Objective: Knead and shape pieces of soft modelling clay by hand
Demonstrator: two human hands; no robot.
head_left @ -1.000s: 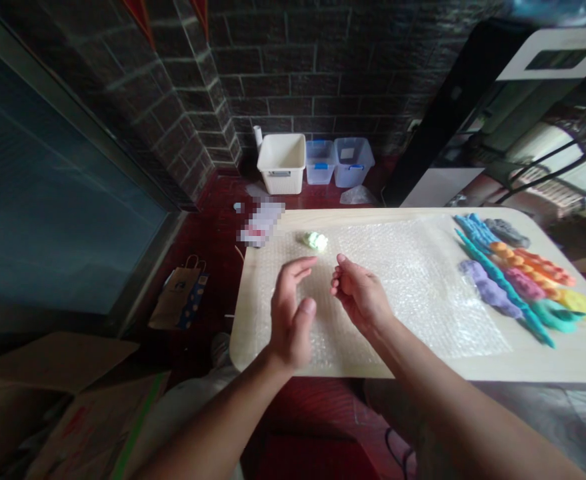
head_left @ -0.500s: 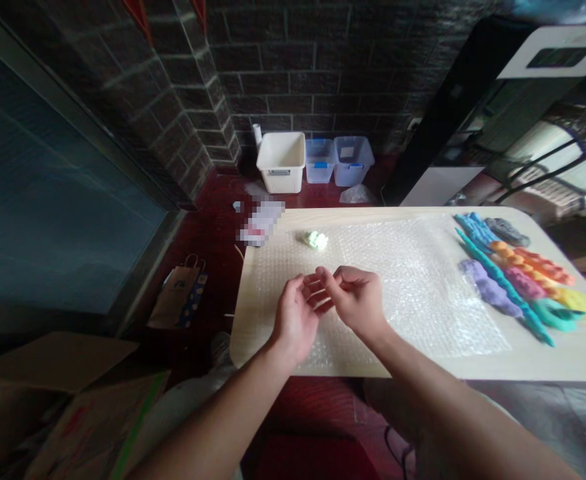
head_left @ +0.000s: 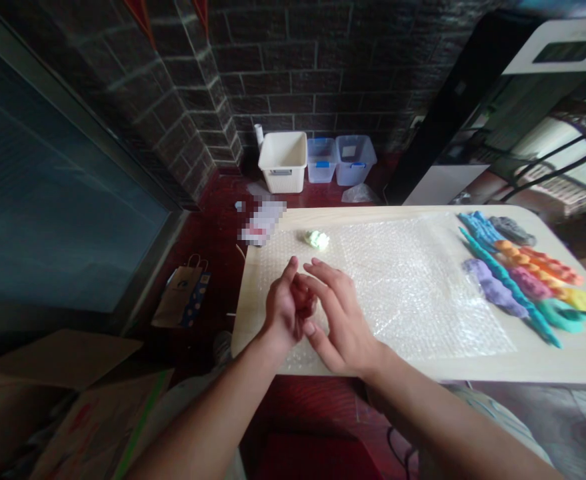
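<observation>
Homelike room with brick-patterned wall (head_left: 373,67), storage bins (head_left: 285,181), table (head_left: 473,371)

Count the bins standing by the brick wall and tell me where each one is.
3: the white bin at left, the smaller clear bin in the middle, and the larger clear bin at right. Any behind them would be hidden.

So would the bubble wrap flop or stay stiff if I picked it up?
It would probably flop: the bubble wrap looks like a thin sheet, lying flat on the table. It's likely light for its size, since it looks like clear, bubbly plastic. It might slide easily, because it looks shiny.
</observation>
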